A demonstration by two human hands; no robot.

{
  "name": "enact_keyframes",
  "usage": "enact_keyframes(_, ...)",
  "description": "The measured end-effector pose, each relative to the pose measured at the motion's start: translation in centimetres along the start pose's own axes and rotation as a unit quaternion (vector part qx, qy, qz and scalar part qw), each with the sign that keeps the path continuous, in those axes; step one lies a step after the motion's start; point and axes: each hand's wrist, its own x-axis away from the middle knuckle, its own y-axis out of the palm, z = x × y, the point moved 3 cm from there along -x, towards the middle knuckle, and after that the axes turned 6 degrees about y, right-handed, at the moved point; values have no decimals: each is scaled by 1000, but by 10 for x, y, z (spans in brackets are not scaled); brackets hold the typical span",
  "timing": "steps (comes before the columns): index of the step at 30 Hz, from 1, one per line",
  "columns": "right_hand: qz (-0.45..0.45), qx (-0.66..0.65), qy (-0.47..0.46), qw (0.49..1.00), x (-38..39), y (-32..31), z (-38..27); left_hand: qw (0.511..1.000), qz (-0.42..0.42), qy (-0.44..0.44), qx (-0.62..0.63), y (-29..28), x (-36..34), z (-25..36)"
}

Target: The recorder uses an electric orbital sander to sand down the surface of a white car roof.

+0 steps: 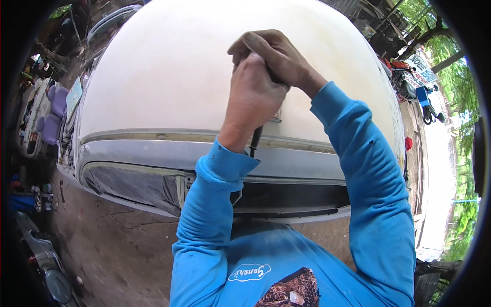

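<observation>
Both hands meet over the white vehicle roof (163, 77). My left hand (253, 94) is closed around a dark hand tool, mostly hidden beneath it; its kind cannot be made out. A black cord or hose (256, 139) runs from it past my left wrist, and a small metal edge (277, 116) shows to the right. My right hand (273, 53) lies across the top of the left, fingers bent over the tool's far end, which is hidden. The roof has faint yellowish patches.
A grey side rail (179, 137) borders the roof's near edge. Below are a window masked with plastic (130, 181) and a dark window opening (291, 194). Purple seats (53, 113) stand left; a sign (422, 71) and a blue-and-black wheeled thing (428, 102) are at right.
</observation>
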Motion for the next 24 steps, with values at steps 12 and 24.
enact_keyframes(12, -28, 10, -43, 999, -66, 69, -18, 995, 48, -80, 33, -77, 5, -19)
enact_keyframes(24, 18, 26, -17, 999, -50, 37, -3, 998, -13, -55, -19, -49, -11, -20)
